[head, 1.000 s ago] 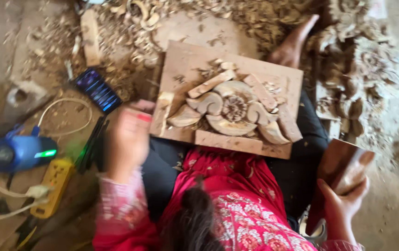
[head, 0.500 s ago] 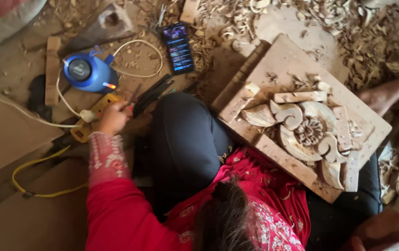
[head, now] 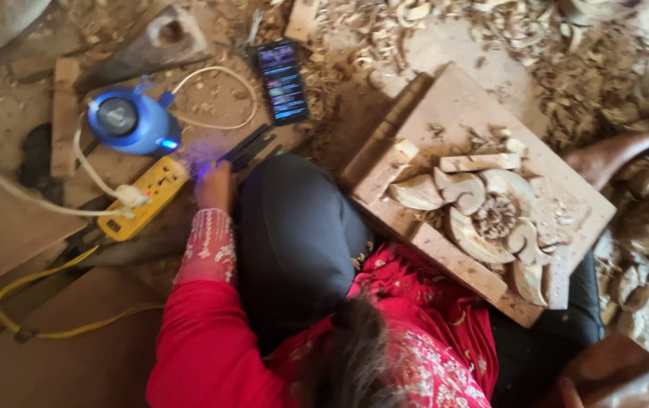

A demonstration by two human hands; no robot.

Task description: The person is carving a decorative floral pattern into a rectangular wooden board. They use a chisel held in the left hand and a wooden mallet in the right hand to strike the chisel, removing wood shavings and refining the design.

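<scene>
My left hand (head: 215,185) reaches down to the floor on my left, its fingers curled on the near ends of some dark thin tools (head: 252,145) beside a yellow power strip (head: 147,196). A carved wooden panel (head: 483,204) with a raised floral scroll rests tilted across my lap. Only a sliver of my right hand (head: 566,391) shows at the bottom edge, against a brown wooden block (head: 627,374); its grip is hidden.
A blue round device (head: 131,121) with a white cable is plugged in next to the strip. A phone (head: 283,79) with a lit screen lies further off. Wood shavings (head: 581,68) cover the floor, and my bare foot (head: 615,155) shows. Boards (head: 7,227) lie left.
The view swung left and down. My left hand left the panel, dropped to the floor by the power strip, and now rests on the dark tools. The right hand slid almost out of view.
</scene>
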